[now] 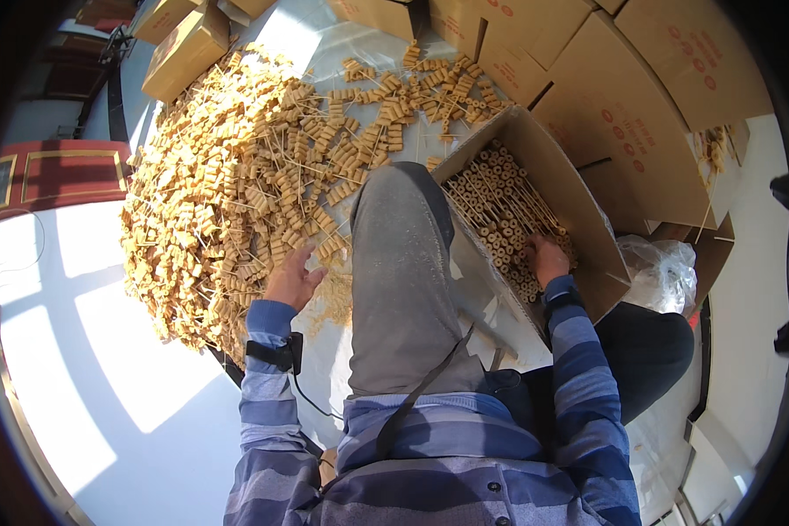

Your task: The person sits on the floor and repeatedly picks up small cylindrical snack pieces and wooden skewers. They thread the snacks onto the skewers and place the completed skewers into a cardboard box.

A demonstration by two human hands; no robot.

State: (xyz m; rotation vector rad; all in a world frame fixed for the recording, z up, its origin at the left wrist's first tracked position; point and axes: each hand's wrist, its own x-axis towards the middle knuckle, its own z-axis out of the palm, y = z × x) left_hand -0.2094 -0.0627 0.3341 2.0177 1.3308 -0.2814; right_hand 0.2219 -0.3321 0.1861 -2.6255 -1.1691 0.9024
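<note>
A big heap of skewers [228,184], tan ridged rolls on thin sticks, spreads to my left and ahead. By its near right edge my left hand [294,279] hovers with fingers apart, holding nothing. To my right stands an open cardboard box [565,171], tilted in view. Inside it skewers [500,188] lie packed close, many with their ring-shaped ends facing up. My right hand [548,259] reaches into the box at its near right part, fingers curled down on skewers there. Its fingertips are partly hidden, so how many it grips cannot be told.
Cardboard boxes [587,96] line the far right side, and another box [186,54] stands behind the heap. Clear plastic wrapping [662,272] lies beside the open box. My raised knee [401,254] is between the heap and the box. Loose crumbs [331,302] lie near my left hand.
</note>
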